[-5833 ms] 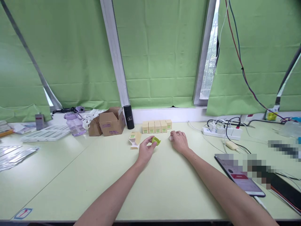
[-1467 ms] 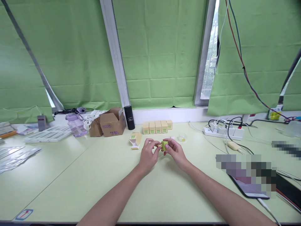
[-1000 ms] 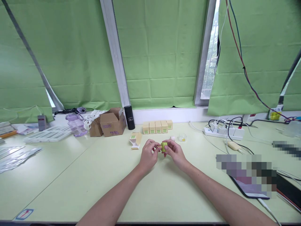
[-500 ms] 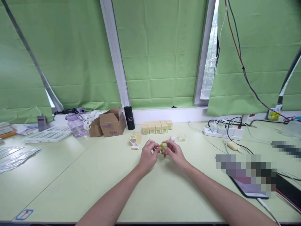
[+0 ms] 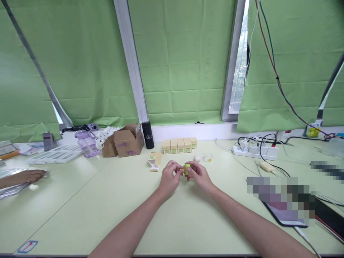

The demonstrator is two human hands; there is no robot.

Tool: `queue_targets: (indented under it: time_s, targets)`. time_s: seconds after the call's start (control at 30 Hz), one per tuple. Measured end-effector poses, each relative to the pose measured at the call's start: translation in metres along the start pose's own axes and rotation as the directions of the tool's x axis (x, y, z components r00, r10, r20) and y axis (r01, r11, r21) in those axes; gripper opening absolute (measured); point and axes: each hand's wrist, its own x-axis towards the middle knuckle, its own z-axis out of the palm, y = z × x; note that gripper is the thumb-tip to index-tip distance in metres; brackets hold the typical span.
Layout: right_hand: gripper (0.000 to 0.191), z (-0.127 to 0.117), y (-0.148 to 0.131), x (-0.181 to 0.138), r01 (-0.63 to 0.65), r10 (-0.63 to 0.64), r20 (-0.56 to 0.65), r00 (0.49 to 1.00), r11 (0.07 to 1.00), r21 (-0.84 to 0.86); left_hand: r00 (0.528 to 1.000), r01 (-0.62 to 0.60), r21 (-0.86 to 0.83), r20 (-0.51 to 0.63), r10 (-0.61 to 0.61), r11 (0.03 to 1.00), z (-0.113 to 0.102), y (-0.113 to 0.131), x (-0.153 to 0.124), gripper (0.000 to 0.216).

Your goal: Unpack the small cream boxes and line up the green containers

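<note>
The right hand [image 5: 200, 175] pinches a green case [image 5: 186, 168], just right of the left hand [image 5: 170, 178], whose fingers pinch a yellow bit [image 5: 182, 169].

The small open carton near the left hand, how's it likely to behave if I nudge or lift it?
The carton looks like thin card, so it's probably light. Its folded-out flap suggests it could flex or crush under a firm pinch. Flat sides probably mean sliding, not rolling.

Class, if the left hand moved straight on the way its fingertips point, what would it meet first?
Most likely the small green piece held by the right hand; the left hand is right beside it, and whether they already touch is unclear.
</note>
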Motion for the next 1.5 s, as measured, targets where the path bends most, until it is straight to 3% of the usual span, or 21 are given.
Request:
queue_targets:
  time_s: [0.1, 0.33, 0.7, 0.97, 1.13, 1.5]
  targets:
    - [0.049, -0.001, -0.002, 0.000, 0.046, -0.046, -0.019, 0.999, 0.999, -0.024, 1.000, 0.026, -0.028, -0.010, -0.027, 0.999, 0.003, -0.002, 0.000, 0.007]
    - [0.053, -0.005, -0.005, -0.001, 0.131, -0.165, -0.121, 0.979, 0.960, -0.246, 0.999, 0.051, 0.051, -0.002, -0.051, 0.997, 0.003, -0.003, -0.001, 0.040]
    - [0.046, -0.009, -0.004, -0.004, 0.354, -0.418, 0.040, 0.908, 0.713, -0.605, 1.000, 0.003, -0.014, 0.003, -0.003, 1.000, -0.001, 0.001, 0.000, 0.043]
    - [0.055, -0.008, -0.004, -0.008, 0.421, -0.428, 0.150, 0.891, 0.661, -0.621, 0.999, 0.042, -0.067, 0.019, -0.040, 0.997, 0.000, -0.004, 0.001, 0.035]
    - [0.054, -0.007, -0.007, -0.008, 0.404, -0.433, 0.105, 0.895, 0.688, -0.603, 0.999, -0.021, -0.064, 0.026, 0.022, 0.998, -0.001, -0.005, 0.001, 0.037]
    - [0.044, -0.007, -0.013, -0.010, 0.491, -0.526, 0.132, 0.840, 0.634, -0.598, 0.999, 0.029, -0.024, -0.030, -0.030, 0.999, 0.002, -0.003, 0.001, 0.048]
